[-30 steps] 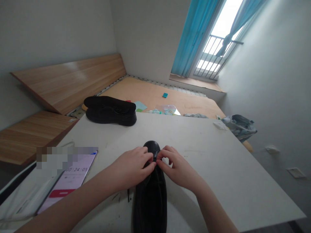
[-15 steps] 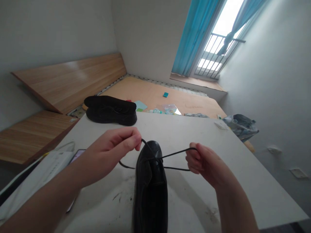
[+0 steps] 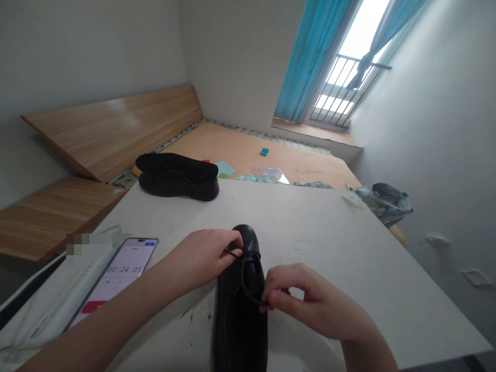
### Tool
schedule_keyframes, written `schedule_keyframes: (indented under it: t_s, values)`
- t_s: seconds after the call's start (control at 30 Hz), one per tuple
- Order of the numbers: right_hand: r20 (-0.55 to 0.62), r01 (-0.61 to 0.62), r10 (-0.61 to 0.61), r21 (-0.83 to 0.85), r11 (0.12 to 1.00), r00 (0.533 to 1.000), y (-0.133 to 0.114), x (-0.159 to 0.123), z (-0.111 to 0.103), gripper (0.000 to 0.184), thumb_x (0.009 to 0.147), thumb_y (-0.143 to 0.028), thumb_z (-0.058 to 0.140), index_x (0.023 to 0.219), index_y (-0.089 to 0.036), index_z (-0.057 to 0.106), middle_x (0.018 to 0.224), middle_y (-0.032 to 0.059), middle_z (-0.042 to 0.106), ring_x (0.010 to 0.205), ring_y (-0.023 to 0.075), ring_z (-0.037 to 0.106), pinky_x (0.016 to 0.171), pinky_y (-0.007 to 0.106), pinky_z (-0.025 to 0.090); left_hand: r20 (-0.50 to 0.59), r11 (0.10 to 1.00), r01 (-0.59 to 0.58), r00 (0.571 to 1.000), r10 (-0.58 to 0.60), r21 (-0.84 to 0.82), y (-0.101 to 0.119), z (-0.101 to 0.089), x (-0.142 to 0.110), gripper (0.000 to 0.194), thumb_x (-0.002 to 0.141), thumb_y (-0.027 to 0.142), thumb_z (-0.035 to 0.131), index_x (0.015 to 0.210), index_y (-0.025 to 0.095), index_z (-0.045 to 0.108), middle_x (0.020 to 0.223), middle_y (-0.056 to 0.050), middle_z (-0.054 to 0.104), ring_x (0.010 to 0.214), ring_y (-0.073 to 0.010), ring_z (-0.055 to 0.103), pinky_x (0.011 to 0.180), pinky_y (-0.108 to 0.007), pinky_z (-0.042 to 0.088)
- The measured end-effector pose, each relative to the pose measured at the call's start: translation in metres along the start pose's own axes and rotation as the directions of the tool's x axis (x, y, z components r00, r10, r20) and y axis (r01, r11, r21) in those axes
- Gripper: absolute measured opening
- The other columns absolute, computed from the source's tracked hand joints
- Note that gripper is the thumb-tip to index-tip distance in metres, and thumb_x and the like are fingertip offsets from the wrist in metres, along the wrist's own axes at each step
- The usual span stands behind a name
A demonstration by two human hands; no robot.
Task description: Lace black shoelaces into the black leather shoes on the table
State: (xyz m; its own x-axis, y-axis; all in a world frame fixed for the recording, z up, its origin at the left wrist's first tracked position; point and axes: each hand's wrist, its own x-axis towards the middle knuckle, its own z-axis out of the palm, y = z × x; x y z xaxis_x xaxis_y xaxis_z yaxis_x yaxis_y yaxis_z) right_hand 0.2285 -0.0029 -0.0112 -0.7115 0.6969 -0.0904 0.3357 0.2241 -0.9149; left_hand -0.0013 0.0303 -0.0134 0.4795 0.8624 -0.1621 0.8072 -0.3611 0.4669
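A black leather shoe [image 3: 241,325] stands on the white table, its toe pointing away from me. Over its lacing, my left hand [image 3: 211,253] pinches a black shoelace near the knot. My right hand [image 3: 300,294], lower and at the shoe's right side, has thumb and fingers closed on another stretch of the shoelace [image 3: 248,292], which curves slackly across the tongue. Parts of the lace are hidden behind my fingers. At the far left of the tabletop rests another black shoe [image 3: 178,188], lying with a black piece along its top.
A phone [image 3: 124,268] showing a running timer lies by my left forearm, beside a white flat box [image 3: 73,284]. The white table [image 3: 329,232] ends before a bed-like surface with small packets [image 3: 271,175]. A bag [image 3: 385,201] stands off the right edge.
Both hands have come inward from holding the laces stretched apart. My left hand has moved right onto the lacing, my right hand left and down, and the lace has gone slack.
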Motion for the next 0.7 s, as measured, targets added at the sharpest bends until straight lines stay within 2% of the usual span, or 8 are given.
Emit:
schedule_keyframes:
  t_s: [0.1, 0.17, 0.2, 0.27, 0.33, 0.5, 0.6, 0.7]
  values:
    - [-0.227, -0.186, 0.156, -0.114, 0.976, 0.961, 0.015, 0.013, 0.005, 0.029, 0.098, -0.034, 0.047, 0.083, -0.019, 0.066, 0.07, -0.0003, 0.06, 0.064, 0.0139, 0.054, 0.057, 0.026, 0.041, 0.04, 1.0, 0.017, 0.999, -0.017, -0.013, -0.001, 0.008, 0.002, 0.017, 0.09, 0.035, 0.05, 0.09, 0.023, 0.063, 0.088, -0.003, 0.067, 0.078, -0.0224, 0.062, 0.063, -0.03, 0.037]
    - [-0.375, -0.231, 0.166, -0.136, 0.963, 0.912, 0.029, 0.023, 0.007, 0.022, 0.096, -0.035, 0.05, 0.09, -0.02, 0.065, 0.072, -0.0011, 0.057, 0.065, 0.0142, 0.052, 0.057, 0.026, 0.041, 0.044, 0.998, 0.04, 0.998, -0.038, -0.052, -0.002, 0.012, 0.003, 0.017, 0.09, 0.035, 0.05, 0.091, 0.021, 0.06, 0.091, -0.004, 0.065, 0.082, -0.0236, 0.061, 0.067, -0.031, 0.039]
    - [-0.4, -0.219, 0.146, -0.143, 0.965, 0.905, 0.035, 0.028, 0.008, 0.019, 0.095, -0.035, 0.051, 0.095, -0.021, 0.065, 0.077, -0.0003, 0.057, 0.069, 0.0149, 0.053, 0.06, 0.027, 0.043, 0.049, 0.996, 0.042, 0.998, -0.038, -0.076, -0.003, 0.014, 0.004, 0.018, 0.09, 0.035, 0.049, 0.091, 0.02, 0.06, 0.094, -0.005, 0.064, 0.085, -0.024, 0.06, 0.07, -0.032, 0.04]
    - [-0.375, -0.159, 0.092, -0.152, 0.975, 0.923, 0.044, 0.035, 0.009, 0.019, 0.095, -0.034, 0.053, 0.101, -0.022, 0.066, 0.09, 0.0031, 0.058, 0.082, 0.0171, 0.056, 0.067, 0.029, 0.046, 0.066, 0.992, 0.011, 0.998, -0.003, -0.122, -0.005, 0.016, 0.005, 0.018, 0.091, 0.034, 0.047, 0.091, 0.02, 0.059, 0.098, -0.005, 0.061, 0.091, -0.0234, 0.058, 0.076, -0.033, 0.042]
    - [-0.33, -0.085, 0.035, -0.137, 0.987, 0.943, 0.048, 0.038, 0.01, 0.019, 0.095, -0.035, 0.053, 0.096, -0.022, 0.066, 0.099, 0.0056, 0.057, 0.095, 0.0193, 0.055, 0.078, 0.032, 0.047, 0.082, 0.982, -0.042, 0.995, 0.058, -0.185, -0.007, 0.014, 0.006, 0.021, 0.092, 0.035, 0.045, 0.088, 0.021, 0.059, 0.1, -0.004, 0.059, 0.094, -0.0214, 0.056, 0.081, -0.032, 0.043]
    - [-0.245, 0.032, -0.015, 0.068, 0.997, 0.969, 0.045, 0.032, 0.003, 0.03, 0.095, -0.045, 0.053, 0.079, -0.019, 0.058, 0.105, 0.006, 0.057, 0.102, 0.0194, 0.055, 0.095, 0.037, 0.042, 0.158, 0.843, -0.026, 0.979, 0.131, -0.537, -0.009, 0.002, 0.003, 0.041, 0.097, 0.05, 0.036, 0.079, 0.019, 0.055, 0.079, 0.0, 0.056, 0.078, -0.018, 0.054, 0.073, -0.03, 0.044]
    - [-0.234, 0.029, -0.005, 0.102, 0.994, 0.972, 0.043, 0.026, -0.002, 0.021, 0.095, -0.042, 0.054, 0.093, -0.021, 0.06, 0.106, 0.0052, 0.058, 0.102, 0.0196, 0.056, 0.093, 0.037, 0.044, 0.101, 0.88, -0.044, 0.989, 0.103, -0.473, -0.008, 0.002, -0.001, 0.03, 0.094, 0.045, 0.044, 0.099, 0.021, 0.06, 0.087, -0.001, 0.059, 0.08, -0.0186, 0.055, 0.072, -0.03, 0.045]
    - [-0.252, 0.005, -0.02, -0.058, 0.998, 0.968, 0.043, 0.026, -0.002, 0.014, 0.093, -0.034, 0.058, 0.102, -0.024, 0.062, 0.109, 0.0059, 0.059, 0.108, 0.0213, 0.053, 0.096, 0.04, 0.042, 0.049, 0.945, -0.131, 0.987, 0.152, -0.3, -0.006, 0.007, -0.002, 0.021, 0.089, 0.03, 0.051, 0.105, 0.022, 0.062, 0.102, -0.004, 0.061, 0.095, -0.0211, 0.055, 0.083, -0.033, 0.044]
